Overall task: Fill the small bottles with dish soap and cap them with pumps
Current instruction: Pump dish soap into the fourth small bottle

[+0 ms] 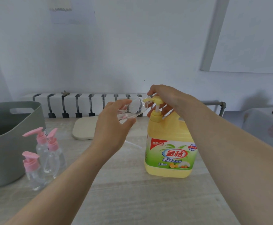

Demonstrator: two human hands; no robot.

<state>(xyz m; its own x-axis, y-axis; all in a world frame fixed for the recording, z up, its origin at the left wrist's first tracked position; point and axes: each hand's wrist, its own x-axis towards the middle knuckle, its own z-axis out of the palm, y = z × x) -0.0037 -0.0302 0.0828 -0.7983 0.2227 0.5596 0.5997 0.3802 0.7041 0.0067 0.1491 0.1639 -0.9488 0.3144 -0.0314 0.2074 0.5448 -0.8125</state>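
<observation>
A pale wooden table (132, 200) stood before a white wall, with a grey tub (6, 143) at its left edge. The yellow dish soap jug (170, 161) stood right of centre, and the right hand (166, 96) curled over its pump head (157, 99). The left hand (111, 132) gripped a clear small bottle (132, 109), tilted with its mouth at the nozzle. Three pink-pumped bottles (51, 153) stood just beside the tub.

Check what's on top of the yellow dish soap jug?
Its yellow pump, nozzle at the mouth of the tilted small clear bottle in the left hand. The right hand curls over the pump head, hiding its top.
</observation>
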